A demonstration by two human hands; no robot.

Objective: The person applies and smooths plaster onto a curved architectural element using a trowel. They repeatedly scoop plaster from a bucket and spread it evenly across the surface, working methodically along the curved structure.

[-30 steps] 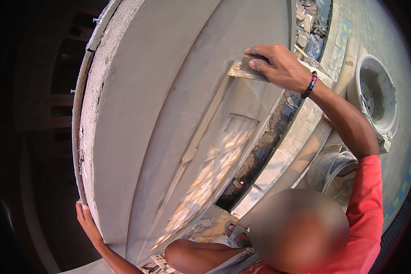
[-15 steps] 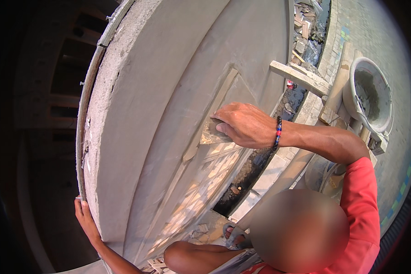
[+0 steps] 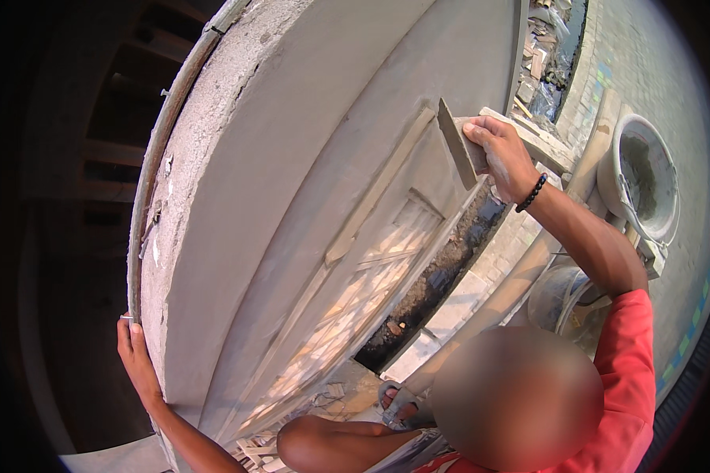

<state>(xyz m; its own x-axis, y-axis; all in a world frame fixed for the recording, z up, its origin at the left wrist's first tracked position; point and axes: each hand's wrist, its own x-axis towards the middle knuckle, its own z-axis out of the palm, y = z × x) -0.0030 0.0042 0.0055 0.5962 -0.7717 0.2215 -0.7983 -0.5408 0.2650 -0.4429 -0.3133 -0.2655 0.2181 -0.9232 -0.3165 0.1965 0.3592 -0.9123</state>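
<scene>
My right hand [image 3: 503, 150] is closed around a wide flat-bladed scraper [image 3: 457, 142]. Its dark blade is turned nearly edge-on, close to the right end of the raised grey panel; whether it touches the surface I cannot tell. A smooth grey plastered wall [image 3: 292, 165] curves through the middle, with a narrow raised band [image 3: 383, 185] ending in a point. At the far left, my left hand [image 3: 140, 363] grips the thin edging strip [image 3: 136, 236] along the wall's rough top, thumb on the near side and fingers around the outer side.
A bucket [image 3: 643, 177] with grey mortar stands at right beside a long pole [image 3: 596, 150]. A second container [image 3: 556, 296] sits below it, partly hidden by my arm. A wooden piece [image 3: 540, 146] juts out behind my right hand. Between wall and paving runs a wet ditch [image 3: 418, 303].
My right hand has moved up and to the right with the scraper, from the middle of the panel to its right end. The blade has turned edge-on. My left hand keeps its hold.
</scene>
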